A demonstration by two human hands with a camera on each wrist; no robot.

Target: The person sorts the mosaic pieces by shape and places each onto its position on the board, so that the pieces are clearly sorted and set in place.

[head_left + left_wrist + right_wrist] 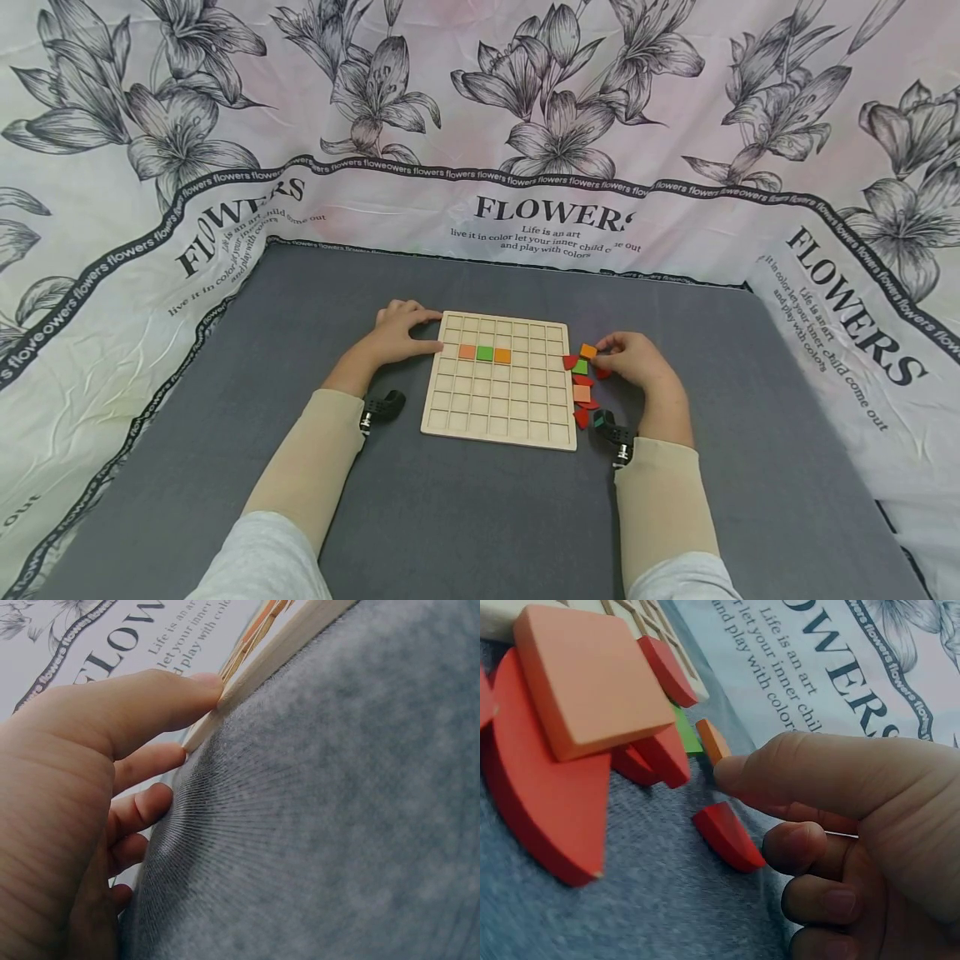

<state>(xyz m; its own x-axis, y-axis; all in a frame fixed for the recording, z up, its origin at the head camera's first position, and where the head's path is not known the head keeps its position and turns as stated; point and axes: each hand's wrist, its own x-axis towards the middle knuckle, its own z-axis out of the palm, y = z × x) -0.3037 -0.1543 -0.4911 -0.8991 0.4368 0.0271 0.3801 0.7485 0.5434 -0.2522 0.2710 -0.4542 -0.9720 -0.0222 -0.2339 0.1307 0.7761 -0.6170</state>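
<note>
A wooden grid board [495,407] lies flat on the table, with a peach [467,352], a green [485,353] and an orange tile [502,357] side by side in one row. My left hand [395,335] touches the board's left edge with thumb [191,691] and index finger, the fingers extended. To the right of the board, my right hand [637,360] pinches an orange square tile [713,742] between thumb and index finger. Beneath and around it are a green tile [580,367], a peach tile [592,679] and several red curved-edged pieces [729,836].
The loose pieces pile against the board's right edge, some overlapping. Grey cloth [480,517] covers the table. A white curtain [420,204] with printed flowers and lettering surrounds its back and sides.
</note>
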